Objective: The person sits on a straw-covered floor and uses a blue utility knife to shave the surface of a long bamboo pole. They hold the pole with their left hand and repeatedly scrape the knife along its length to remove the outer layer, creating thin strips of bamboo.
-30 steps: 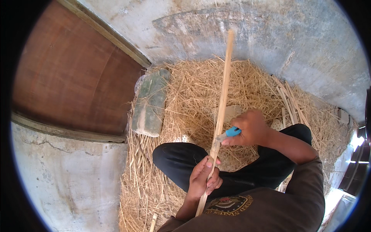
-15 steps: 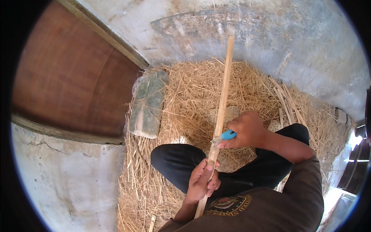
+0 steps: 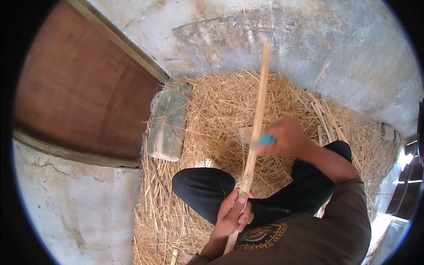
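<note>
A long, pale wooden strip (image 3: 261, 97) slants up from my lap toward the wall, its far end free in the air. My left hand (image 3: 234, 211) is wrapped round its lower part, with the thumb along the top. Higher up, my right hand (image 3: 288, 136) grips a blue-handled utility knife (image 3: 267, 140) against or close to the strip's right side. Motion smears that hand and the knife, so the blade's exact contact cannot be made out.
Loose straw and shavings (image 3: 221, 106) cover the floor round my crossed legs (image 3: 204, 187). A greenish-grey block (image 3: 170, 123) lies at the left, near a brown panel (image 3: 84, 84). Several wooden strips (image 3: 326, 115) lie at the right. A stained wall (image 3: 304, 48) rises beyond.
My right hand and the knife have moved up along the strip, away from my left hand. The strip's far end has shifted slightly right. My left hand keeps its grip.
</note>
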Demonstrator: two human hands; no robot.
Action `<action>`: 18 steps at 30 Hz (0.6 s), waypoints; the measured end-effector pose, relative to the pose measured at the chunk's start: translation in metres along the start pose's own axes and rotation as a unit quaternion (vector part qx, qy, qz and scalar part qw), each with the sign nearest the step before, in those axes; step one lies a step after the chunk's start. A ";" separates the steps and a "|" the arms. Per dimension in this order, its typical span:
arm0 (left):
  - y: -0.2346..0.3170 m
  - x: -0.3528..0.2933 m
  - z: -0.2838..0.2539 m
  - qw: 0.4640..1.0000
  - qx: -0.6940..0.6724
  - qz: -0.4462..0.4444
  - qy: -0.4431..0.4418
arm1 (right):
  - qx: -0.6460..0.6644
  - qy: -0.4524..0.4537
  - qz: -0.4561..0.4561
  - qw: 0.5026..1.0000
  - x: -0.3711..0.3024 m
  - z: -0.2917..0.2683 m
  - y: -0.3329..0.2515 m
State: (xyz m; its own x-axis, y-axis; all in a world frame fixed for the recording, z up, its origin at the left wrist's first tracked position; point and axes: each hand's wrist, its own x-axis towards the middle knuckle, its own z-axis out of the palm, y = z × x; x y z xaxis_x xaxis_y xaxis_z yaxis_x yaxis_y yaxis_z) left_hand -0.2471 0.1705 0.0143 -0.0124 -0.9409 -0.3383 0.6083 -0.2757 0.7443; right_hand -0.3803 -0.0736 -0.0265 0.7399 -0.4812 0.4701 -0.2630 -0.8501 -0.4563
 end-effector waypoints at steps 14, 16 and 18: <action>-0.008 -0.006 0.001 0.998 0.053 -0.015 -0.010 | -0.183 0.035 0.208 0.960 0.028 -0.006 0.087; -0.009 -0.012 0.001 0.995 0.088 -0.047 -0.022 | -0.071 0.087 0.391 0.914 0.042 -0.032 0.133; -0.008 -0.026 0.002 0.985 0.120 -0.108 -0.057 | -0.141 0.137 0.394 0.898 0.031 -0.063 0.191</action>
State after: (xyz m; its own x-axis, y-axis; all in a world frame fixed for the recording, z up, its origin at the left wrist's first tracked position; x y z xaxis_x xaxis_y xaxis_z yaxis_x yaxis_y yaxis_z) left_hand -0.2536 0.1963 0.0184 -0.2185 -0.8677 -0.4464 0.3761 -0.4970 0.7820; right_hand -0.4469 -0.2640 -0.0515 0.0850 -0.9589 0.2707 -0.8132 -0.2238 -0.5373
